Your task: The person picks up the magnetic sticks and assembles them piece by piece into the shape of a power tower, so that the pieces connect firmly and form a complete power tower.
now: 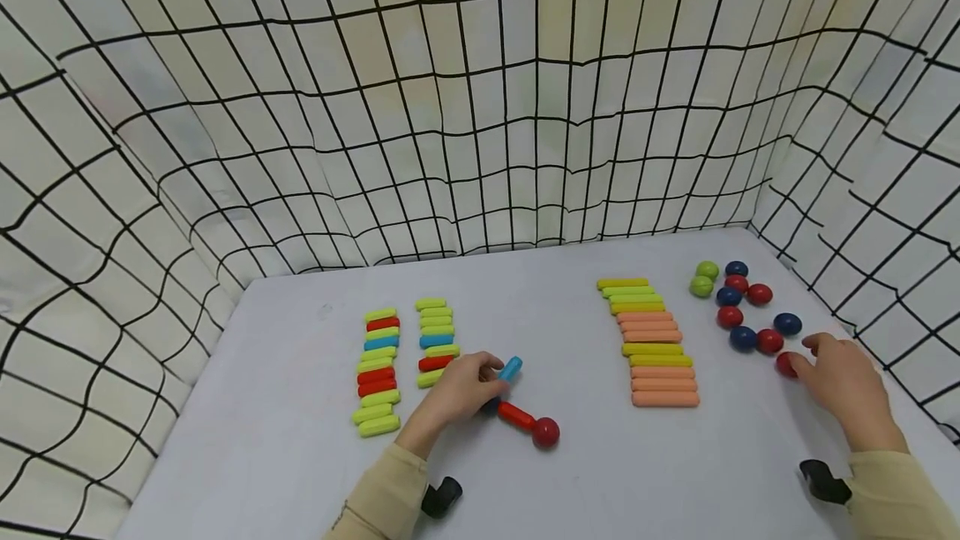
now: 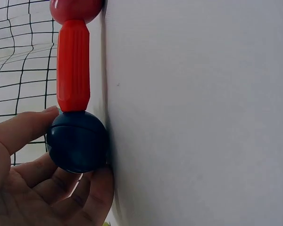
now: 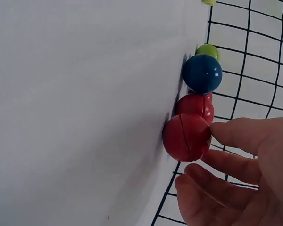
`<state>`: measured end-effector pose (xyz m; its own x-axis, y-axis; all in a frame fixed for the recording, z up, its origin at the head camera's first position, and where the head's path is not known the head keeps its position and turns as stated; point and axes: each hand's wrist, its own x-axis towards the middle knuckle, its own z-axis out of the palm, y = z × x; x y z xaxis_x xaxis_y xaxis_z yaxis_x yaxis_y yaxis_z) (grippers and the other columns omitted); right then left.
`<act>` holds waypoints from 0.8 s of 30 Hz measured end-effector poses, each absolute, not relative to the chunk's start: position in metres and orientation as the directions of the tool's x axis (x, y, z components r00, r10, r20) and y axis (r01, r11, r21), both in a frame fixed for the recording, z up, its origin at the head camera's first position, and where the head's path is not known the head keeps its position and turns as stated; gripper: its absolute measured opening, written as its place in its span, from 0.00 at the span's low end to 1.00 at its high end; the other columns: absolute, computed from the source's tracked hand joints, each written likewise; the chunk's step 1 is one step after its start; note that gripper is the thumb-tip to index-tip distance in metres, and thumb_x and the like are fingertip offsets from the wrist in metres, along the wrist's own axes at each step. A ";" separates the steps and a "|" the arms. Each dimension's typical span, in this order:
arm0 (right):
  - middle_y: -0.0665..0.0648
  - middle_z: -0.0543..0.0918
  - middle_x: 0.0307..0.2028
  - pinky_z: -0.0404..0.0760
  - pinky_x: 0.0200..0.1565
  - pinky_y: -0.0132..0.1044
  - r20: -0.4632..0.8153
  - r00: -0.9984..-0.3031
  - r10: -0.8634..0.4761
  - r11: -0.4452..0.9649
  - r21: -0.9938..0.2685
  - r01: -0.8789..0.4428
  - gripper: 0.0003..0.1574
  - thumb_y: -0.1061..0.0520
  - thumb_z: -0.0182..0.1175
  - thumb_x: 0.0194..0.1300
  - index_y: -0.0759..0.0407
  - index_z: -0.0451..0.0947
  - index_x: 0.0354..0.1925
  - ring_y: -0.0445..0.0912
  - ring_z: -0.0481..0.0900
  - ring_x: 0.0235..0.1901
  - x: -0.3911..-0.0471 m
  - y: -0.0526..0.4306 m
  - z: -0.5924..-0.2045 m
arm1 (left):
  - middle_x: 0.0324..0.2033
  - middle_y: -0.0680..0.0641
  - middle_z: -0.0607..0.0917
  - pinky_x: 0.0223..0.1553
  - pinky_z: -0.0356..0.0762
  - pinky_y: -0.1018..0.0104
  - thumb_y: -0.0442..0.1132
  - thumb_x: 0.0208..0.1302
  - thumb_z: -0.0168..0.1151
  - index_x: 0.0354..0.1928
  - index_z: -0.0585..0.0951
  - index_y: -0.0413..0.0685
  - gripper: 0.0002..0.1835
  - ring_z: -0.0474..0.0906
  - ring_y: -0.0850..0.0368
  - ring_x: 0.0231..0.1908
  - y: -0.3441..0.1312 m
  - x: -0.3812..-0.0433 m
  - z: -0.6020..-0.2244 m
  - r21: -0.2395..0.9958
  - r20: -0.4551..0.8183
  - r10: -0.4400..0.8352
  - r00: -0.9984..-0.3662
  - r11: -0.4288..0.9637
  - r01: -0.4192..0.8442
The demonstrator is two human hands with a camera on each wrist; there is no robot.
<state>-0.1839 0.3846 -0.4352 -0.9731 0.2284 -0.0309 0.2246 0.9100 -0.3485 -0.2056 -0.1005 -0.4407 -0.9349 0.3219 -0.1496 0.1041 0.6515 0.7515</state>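
My left hand [image 1: 465, 390] holds a dark blue ball [image 2: 78, 146] between thumb and fingers, low at the white table. From that ball a red rod [image 1: 516, 416] runs to a red ball [image 1: 546, 432], the three joined in a line. A light blue rod [image 1: 511, 369] shows just beyond the left fingertips, its near end hidden by the hand. On the far right, my right hand [image 1: 847, 390] pinches another red ball [image 3: 184, 136] at the near end of a group of balls, thumb on one side and fingers on the other.
Two columns of short green, red and blue rods [image 1: 378, 362] lie left of the left hand. A column of longer yellow and orange rods [image 1: 651, 326] lies between the hands. Red, blue and green balls [image 1: 729, 297] cluster at right. Black grid netting [image 1: 536, 107] rises behind the table [image 1: 570, 498].
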 end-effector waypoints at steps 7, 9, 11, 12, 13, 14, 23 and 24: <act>0.73 0.75 0.32 0.77 0.34 0.52 -0.130 -0.977 0.170 0.912 -0.355 0.206 0.29 0.57 0.59 0.65 0.85 0.66 0.48 0.62 0.71 0.33 -0.188 0.376 -0.429 | 0.31 0.50 0.78 0.31 0.75 0.66 0.40 0.64 0.65 0.51 0.81 0.37 0.17 0.72 0.55 0.32 -0.100 -0.203 -0.442 0.759 -0.151 0.339 -0.929 0.641 0.111; 0.75 0.74 0.34 0.76 0.34 0.54 -0.063 -0.979 0.193 0.917 -0.344 0.203 0.28 0.59 0.59 0.64 0.86 0.66 0.49 0.64 0.70 0.34 -0.184 0.367 -0.423 | 0.31 0.50 0.78 0.31 0.75 0.66 0.40 0.64 0.65 0.51 0.80 0.37 0.17 0.72 0.55 0.32 -0.100 -0.202 -0.442 0.762 -0.151 0.340 -0.928 0.638 0.110; 0.78 0.72 0.37 0.77 0.35 0.57 0.021 -0.978 0.209 0.918 -0.349 0.189 0.28 0.61 0.60 0.64 0.85 0.66 0.50 0.67 0.69 0.37 -0.181 0.352 -0.415 | 0.31 0.50 0.78 0.31 0.75 0.66 0.40 0.64 0.65 0.51 0.80 0.37 0.17 0.72 0.55 0.32 -0.100 -0.200 -0.441 0.764 -0.152 0.341 -0.928 0.636 0.109; 0.79 0.71 0.40 0.76 0.37 0.60 0.074 -0.975 0.208 0.919 -0.357 0.169 0.28 0.61 0.61 0.63 0.85 0.66 0.51 0.68 0.69 0.40 -0.181 0.342 -0.411 | 0.31 0.50 0.78 0.31 0.75 0.66 0.40 0.64 0.65 0.51 0.80 0.37 0.17 0.72 0.55 0.32 -0.100 -0.199 -0.441 0.765 -0.152 0.344 -0.926 0.634 0.110; 0.80 0.70 0.42 0.76 0.38 0.61 0.130 -0.973 0.190 0.918 -0.375 0.129 0.28 0.62 0.62 0.63 0.83 0.66 0.52 0.69 0.68 0.41 -0.180 0.331 -0.407 | 0.31 0.50 0.78 0.31 0.75 0.66 0.40 0.65 0.65 0.51 0.80 0.37 0.17 0.72 0.55 0.32 -0.100 -0.198 -0.440 0.768 -0.154 0.349 -0.924 0.631 0.111; 0.80 0.70 0.44 0.76 0.40 0.62 0.164 -0.973 0.161 0.914 -0.398 0.084 0.28 0.61 0.62 0.64 0.82 0.67 0.53 0.69 0.69 0.43 -0.180 0.319 -0.403 | 0.31 0.50 0.78 0.31 0.75 0.66 0.40 0.64 0.65 0.51 0.80 0.38 0.17 0.73 0.55 0.32 -0.100 -0.197 -0.439 0.770 -0.159 0.353 -0.922 0.629 0.108; 0.58 0.79 0.51 0.79 0.51 0.46 -0.040 -0.958 -0.285 0.617 -0.772 -0.152 0.31 0.44 0.61 0.68 0.61 0.72 0.61 0.55 0.76 0.52 -0.196 0.214 -0.401 | 0.33 0.51 0.80 0.34 0.78 0.65 0.42 0.63 0.67 0.47 0.80 0.41 0.15 0.75 0.55 0.35 -0.098 -0.186 -0.434 0.791 -0.194 0.419 -0.887 0.602 0.111; 0.56 0.80 0.51 0.79 0.51 0.44 -0.072 -0.944 -0.321 0.586 -0.798 -0.139 0.30 0.44 0.62 0.67 0.59 0.73 0.61 0.52 0.76 0.52 -0.198 0.203 -0.404 | 0.34 0.51 0.80 0.35 0.78 0.65 0.41 0.63 0.67 0.47 0.80 0.42 0.15 0.75 0.55 0.36 -0.097 -0.185 -0.433 0.796 -0.200 0.423 -0.884 0.596 0.105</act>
<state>-0.1976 0.2035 -0.4041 -0.9444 -0.3210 -0.0717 -0.1386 0.5860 -0.7984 -0.1854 -0.0975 -0.4329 -0.8838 0.4228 -0.2002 0.1048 0.5960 0.7961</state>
